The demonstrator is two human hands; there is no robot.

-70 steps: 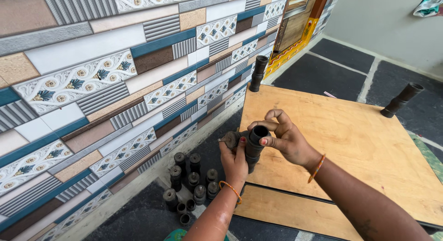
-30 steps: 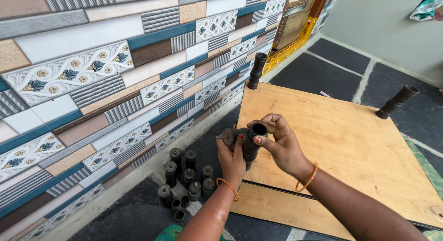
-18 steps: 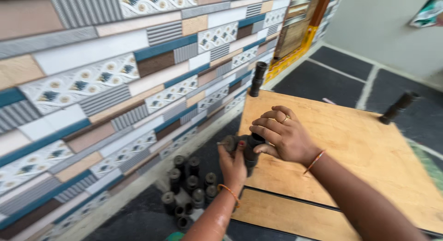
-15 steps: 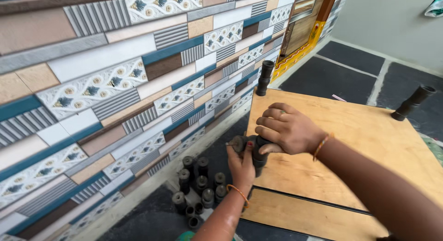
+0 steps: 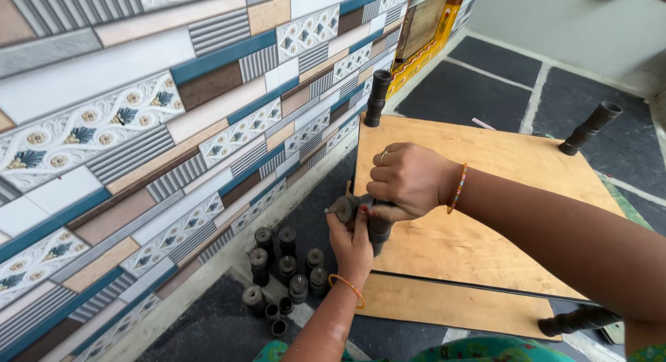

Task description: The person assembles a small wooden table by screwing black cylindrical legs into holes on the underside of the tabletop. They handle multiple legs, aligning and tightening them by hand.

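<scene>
The right hand (image 5: 406, 180) clenches over the top of a dark leg (image 5: 378, 230) at the near left corner of the board (image 5: 485, 195), its fingers wrapped round it. The left hand (image 5: 352, 240) comes up from below the board's edge and grips the same leg, with a small dark fitting (image 5: 341, 208) at its fingertips. A cluster of spare legs (image 5: 284, 268) stands on the floor left of the board, by the tiled wall (image 5: 139, 126). 3 more legs stick out from the board's other corners.
</scene>
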